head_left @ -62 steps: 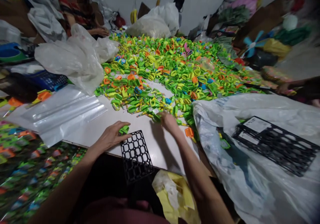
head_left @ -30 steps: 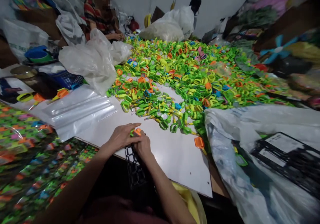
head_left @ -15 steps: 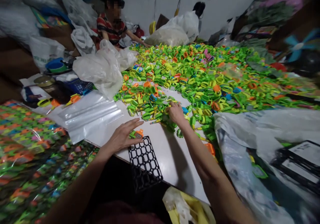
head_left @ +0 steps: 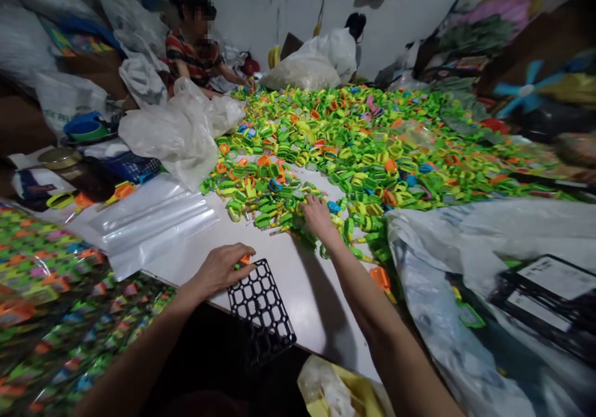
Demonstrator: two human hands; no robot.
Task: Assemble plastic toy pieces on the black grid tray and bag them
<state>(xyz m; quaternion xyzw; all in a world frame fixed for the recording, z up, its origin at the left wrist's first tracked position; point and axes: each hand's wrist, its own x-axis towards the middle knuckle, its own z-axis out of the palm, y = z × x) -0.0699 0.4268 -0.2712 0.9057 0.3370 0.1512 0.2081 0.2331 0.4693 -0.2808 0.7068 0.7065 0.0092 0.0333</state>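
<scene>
My left hand [head_left: 222,272] rests at the far left corner of a black plastic grid tray [head_left: 263,302]. Its curled fingers close over a small orange plastic piece [head_left: 245,259], mostly covered by them. The tray overhangs the near edge of the white table [head_left: 321,318]. My right hand [head_left: 318,217] reaches into the near side of a wide heap of small plastic loops [head_left: 298,141], mostly green and yellow, resembling toy watches. Its fingers are bent down among green pieces, and what they pinch is hidden. A blue piece [head_left: 334,207] lies just right of that hand.
Clear plastic sheets [head_left: 153,224] lie left of my hands. A white plastic bag [head_left: 177,134] stands behind them. Packed colourful pieces [head_left: 46,268] fill the left side. At right is a large plastic bag [head_left: 419,249]. A co-worker [head_left: 190,51] sits beyond the heap.
My left hand has drawn nearer and its fingers have closed over the orange piece. My right hand stays in the heap. The view has shifted slightly, and the co-worker's arm has pulled back.
</scene>
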